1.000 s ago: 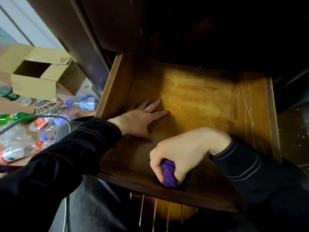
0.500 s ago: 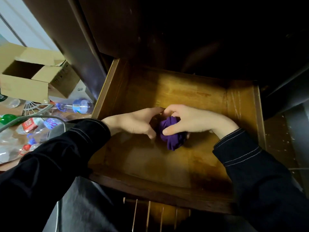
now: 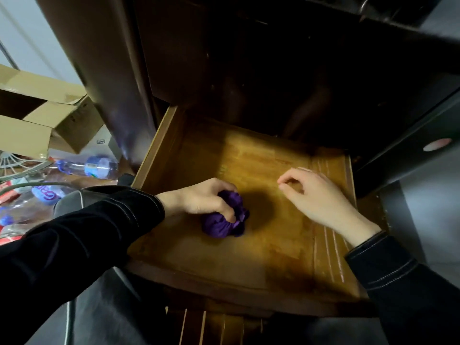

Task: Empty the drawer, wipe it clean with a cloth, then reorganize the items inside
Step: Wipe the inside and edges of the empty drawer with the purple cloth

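Note:
The wooden drawer is pulled out below me, and its bottom holds only the cloth. A bunched purple cloth lies on the drawer floor left of centre. My left hand grips the cloth from above, fingers curled round it. My right hand hovers over the right half of the drawer floor, fingers loosely curled and holding nothing.
A dark cabinet overhangs the back of the drawer. To the left, an open cardboard box, several plastic bottles and a white fan grille lie on the floor. A dark surface with a pink sticker stands on the right.
The purple cloth passed from my right hand to my left at mid-drawer. My right hand let go and moved to the right side.

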The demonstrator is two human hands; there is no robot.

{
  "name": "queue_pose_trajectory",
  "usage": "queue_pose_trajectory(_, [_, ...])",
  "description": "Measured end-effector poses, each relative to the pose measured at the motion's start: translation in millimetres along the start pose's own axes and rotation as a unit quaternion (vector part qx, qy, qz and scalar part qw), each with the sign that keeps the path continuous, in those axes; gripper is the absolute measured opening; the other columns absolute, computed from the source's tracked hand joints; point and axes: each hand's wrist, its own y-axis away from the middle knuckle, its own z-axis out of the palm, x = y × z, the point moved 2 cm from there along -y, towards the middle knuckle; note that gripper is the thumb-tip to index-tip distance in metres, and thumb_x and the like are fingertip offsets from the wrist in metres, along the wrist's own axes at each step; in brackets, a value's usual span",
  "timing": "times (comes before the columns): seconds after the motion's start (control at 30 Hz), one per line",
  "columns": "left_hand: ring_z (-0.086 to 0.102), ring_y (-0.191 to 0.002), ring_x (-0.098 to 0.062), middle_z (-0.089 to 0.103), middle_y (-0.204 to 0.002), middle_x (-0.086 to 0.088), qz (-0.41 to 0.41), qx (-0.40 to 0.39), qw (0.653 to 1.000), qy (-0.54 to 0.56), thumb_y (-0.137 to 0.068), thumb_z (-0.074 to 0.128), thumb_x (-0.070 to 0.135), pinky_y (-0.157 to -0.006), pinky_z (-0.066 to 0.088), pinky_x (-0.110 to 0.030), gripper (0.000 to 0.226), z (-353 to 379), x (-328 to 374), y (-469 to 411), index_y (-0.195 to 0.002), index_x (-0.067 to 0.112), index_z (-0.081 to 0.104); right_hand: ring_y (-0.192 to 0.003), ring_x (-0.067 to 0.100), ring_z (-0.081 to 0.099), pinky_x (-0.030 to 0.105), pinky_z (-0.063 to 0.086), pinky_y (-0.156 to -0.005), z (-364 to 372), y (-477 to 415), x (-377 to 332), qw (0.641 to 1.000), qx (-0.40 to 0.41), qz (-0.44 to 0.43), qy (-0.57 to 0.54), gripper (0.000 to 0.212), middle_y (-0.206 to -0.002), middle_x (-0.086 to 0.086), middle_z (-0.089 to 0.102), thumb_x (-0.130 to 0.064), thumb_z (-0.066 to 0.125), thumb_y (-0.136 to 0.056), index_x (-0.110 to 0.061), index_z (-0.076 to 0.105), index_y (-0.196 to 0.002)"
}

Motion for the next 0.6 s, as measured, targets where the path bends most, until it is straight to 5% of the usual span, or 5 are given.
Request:
queue_pose_trajectory(0.1, [0.071, -0.079, -0.018, 0.074, -0.087, -0.007, 0.02, -0.046, 0.997, -0.054, -0.072, 0.081, 0.004, -0.069, 0.057, -0.033, 0.025, 16.0, 5.9, 1.3, -0.095, 0.007, 0.071, -0.117, 0.014, 0.05, 0.037, 0.039, -0.1, -1.6, 18.6, 32.4, 0.975, 0.048, -0.039, 0.211, 0.021, -0.114, -0.012, 0.062, -0.03, 0.052, -0.1, -0.027, 0.067, -0.113])
queue_pose_trajectory(0.2, [0.071, -0.088, -0.019, 0.074, -0.097, -0.003, 0.018, -0.106, 0.984, -0.141, -0.075, 0.083, 0.012, -0.078, 0.061, -0.04, 0.031, 32.9, 12.8, -3.1, -0.102, 0.014, 0.069, -0.118, 0.02, 0.05, 0.039, 0.028, -0.112, 1.9, 25.7, 44.5, 0.967, 0.048, -0.059, 0.241, 0.018, -0.11, -0.008, 0.064, -0.025, 0.055, -0.097, -0.023, 0.071, -0.106])
queue_pose_trajectory(0.3, [0.064, -0.093, -0.018, 0.064, -0.108, 0.003, 0.039, -0.135, 0.937, -0.319, -0.08, 0.081, 0.03, -0.077, 0.059, -0.041, 0.043, 57.2, 8.0, -7.1, -0.116, 0.022, 0.061, -0.111, 0.016, 0.05, 0.036, 0.038, -0.098, 4.7, 20.8, 42.3, 0.974, 0.036, -0.044, 0.218, 0.02, -0.107, -0.01, 0.065, -0.03, 0.051, -0.098, -0.025, 0.07, -0.103])
queue_pose_trajectory(0.4, [0.054, -0.094, -0.023, 0.044, -0.11, 0.002, 0.119, -0.144, 0.847, -0.498, -0.082, 0.076, 0.036, -0.071, 0.053, -0.041, 0.047, 71.5, -3.3, -6.6, -0.121, 0.022, 0.052, -0.099, 0.013, 0.052, 0.033, 0.044, -0.083, 5.6, 19.1, 41.2, 0.977, 0.049, -0.034, 0.203, 0.018, -0.093, -0.012, 0.066, -0.029, 0.052, -0.096, -0.025, 0.07, -0.094])
queue_pose_trajectory(0.6, [0.055, -0.094, -0.024, 0.054, -0.11, -0.003, 0.208, -0.167, 0.773, -0.576, -0.084, 0.067, 0.026, -0.061, 0.039, -0.03, 0.033, 80.5, -14.6, -6.5, -0.114, 0.02, 0.056, -0.084, 0.013, 0.053, 0.026, 0.042, -0.066, 4.1, 20.7, 38.9, 0.982, 0.069, -0.018, 0.175, 0.014, -0.074, -0.014, 0.06, -0.022, 0.057, -0.09, -0.025, 0.065, -0.08])
